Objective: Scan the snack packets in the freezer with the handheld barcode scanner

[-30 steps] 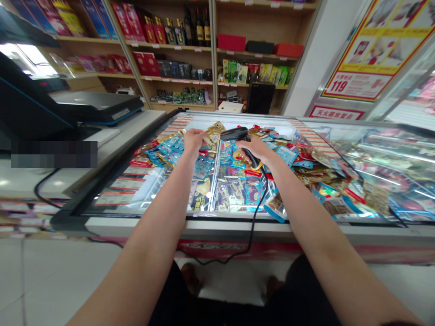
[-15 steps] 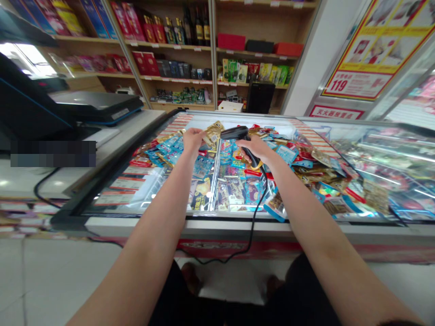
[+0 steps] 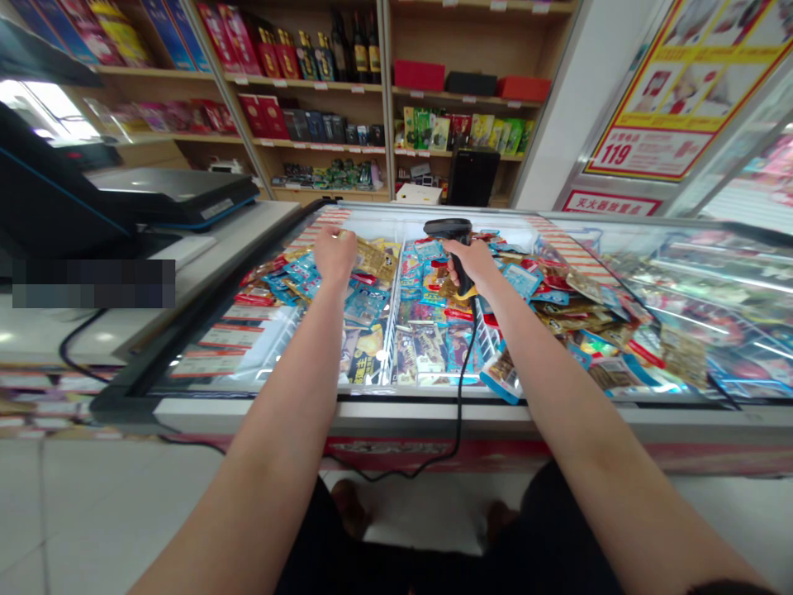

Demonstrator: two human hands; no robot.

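My left hand (image 3: 335, 254) is closed at the left part of the glass-topped freezer. A gold snack packet (image 3: 377, 259) sticks out from its right side, over other packets; the fingertips are hidden. My right hand (image 3: 474, 263) wraps round the grip of a black barcode scanner (image 3: 447, 227), its head raised above the packets and its cable running down over the freezer's front. A mixed pile of blue, red and gold snack packets (image 3: 576, 310) lies to the right. More blue packets (image 3: 302, 271) lie beside and below my left hand.
A white wire divider (image 3: 391, 330) runs between my hands. To the left, a counter (image 3: 273, 227) holds a weighing scale (image 3: 179, 194) and a dark screen (image 3: 49, 190). Shelves (image 3: 310, 149) with bottles and boxes stand behind the freezer; its front rim (image 3: 396, 406) is near my body.
My left hand has moved left and turned, bringing the gold packet lower and away from the scanner. My right hand has shifted the scanner slightly right and up.
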